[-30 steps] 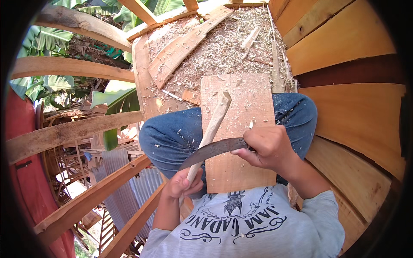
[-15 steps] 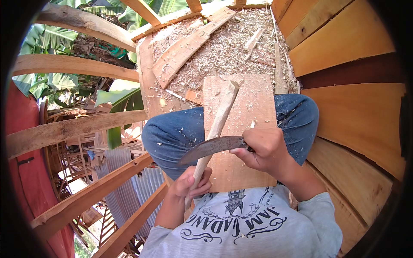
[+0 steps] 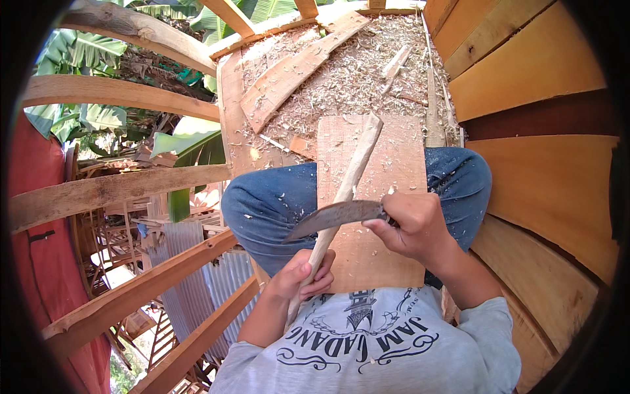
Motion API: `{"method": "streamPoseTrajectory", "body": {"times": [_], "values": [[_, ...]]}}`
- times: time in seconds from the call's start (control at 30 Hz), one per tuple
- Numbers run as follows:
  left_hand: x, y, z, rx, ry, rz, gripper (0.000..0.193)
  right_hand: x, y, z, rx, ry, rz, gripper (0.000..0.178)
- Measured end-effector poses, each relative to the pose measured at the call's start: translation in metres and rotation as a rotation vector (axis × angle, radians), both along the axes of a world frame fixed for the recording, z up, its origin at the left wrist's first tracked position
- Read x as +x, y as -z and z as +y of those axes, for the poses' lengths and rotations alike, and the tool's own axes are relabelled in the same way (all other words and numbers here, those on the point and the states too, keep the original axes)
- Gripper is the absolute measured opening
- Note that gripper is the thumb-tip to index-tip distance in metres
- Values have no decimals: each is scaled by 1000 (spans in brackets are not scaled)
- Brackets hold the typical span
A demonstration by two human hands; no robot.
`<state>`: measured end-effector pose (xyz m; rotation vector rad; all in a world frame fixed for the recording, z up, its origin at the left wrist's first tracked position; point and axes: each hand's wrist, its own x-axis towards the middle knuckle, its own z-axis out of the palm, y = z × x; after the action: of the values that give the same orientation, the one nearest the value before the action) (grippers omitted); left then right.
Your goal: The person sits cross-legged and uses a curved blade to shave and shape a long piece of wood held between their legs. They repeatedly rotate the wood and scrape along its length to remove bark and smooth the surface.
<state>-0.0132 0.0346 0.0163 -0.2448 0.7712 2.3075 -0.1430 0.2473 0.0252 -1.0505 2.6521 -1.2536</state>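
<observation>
A pale wooden stick [image 3: 358,164] slants across my lap, its lower end by my shirt and its far end over a flat board [image 3: 394,157]. My left hand [image 3: 306,274] is closed around the stick near its lower end. In my right hand [image 3: 415,223] is the handle of a knife [image 3: 338,218], mostly hidden by the fingers. Its broad, curved, dark blade points left and lies across the stick, a little above my left hand. The board rests over my thighs, with a few shavings on it.
Beyond my knees, wood shavings [image 3: 341,79] cover the floor, with a plank offcut [image 3: 295,72] and a split piece of wood [image 3: 396,62] among them. Wooden rails [image 3: 144,285] run along the left, above corrugated sheets [image 3: 190,295]. A plank wall [image 3: 545,171] stands close on the right.
The stick's far end has swung slightly right and looks turned in my left hand. Both hands and the blade sit a little farther right, while the whole view has also shifted that way.
</observation>
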Motion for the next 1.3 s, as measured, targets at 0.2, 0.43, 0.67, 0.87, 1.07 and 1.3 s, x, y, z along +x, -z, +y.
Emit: {"method": "streamPoseTrajectory", "body": {"times": [0.2,0.43,0.67,0.87,1.07,1.3], "values": [[0,0,4,33,-18,-12,51,-12,8,4,-18,78,-69,39],[-3,-1,5,39,-40,-22,51,-20,8,5,-32,134,-30,41],[1,-3,7,37,-67,-38,51,-24,8,10,21,116,-54,37],[5,-1,7,35,-37,-8,50,-16,4,6,-144,48,-318,35],[2,-3,9,9,-55,-5,50,-9,3,-5,-42,-136,49,40],[-3,-5,6,-6,-62,26,46,4,3,-8,-81,-198,31,39]]}}
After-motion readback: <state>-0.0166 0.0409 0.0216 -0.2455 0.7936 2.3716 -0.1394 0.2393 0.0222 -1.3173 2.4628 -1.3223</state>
